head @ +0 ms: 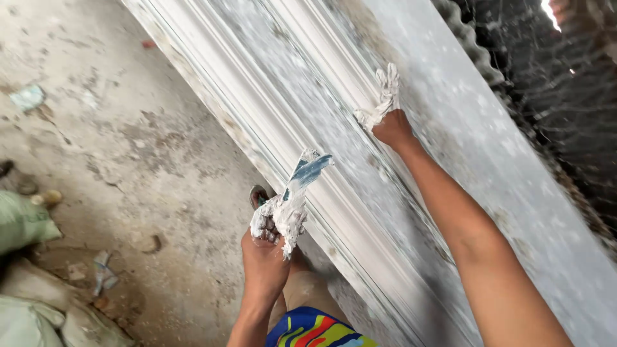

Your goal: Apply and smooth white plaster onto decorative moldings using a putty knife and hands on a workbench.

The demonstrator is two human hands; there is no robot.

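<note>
A long white plaster moulding (334, 109) with ridged grooves runs diagonally from the upper left to the lower right. My right hand (385, 106), coated in wet white plaster, presses flat on its grooved surface, fingers together and stretched. My left hand (270, 234) is closed around a blue-bladed scraper (307, 172) caked with plaster, held just beside the moulding's near edge. Plaster covers the fingers of both hands.
A dusty concrete floor (128, 148) lies to the left, with scraps and small debris. Green and grey sacks (26, 222) sit at the lower left. A dark corrugated sheet (514, 58) stands beyond the moulding at the upper right. My knee in colourful shorts (315, 328) is below.
</note>
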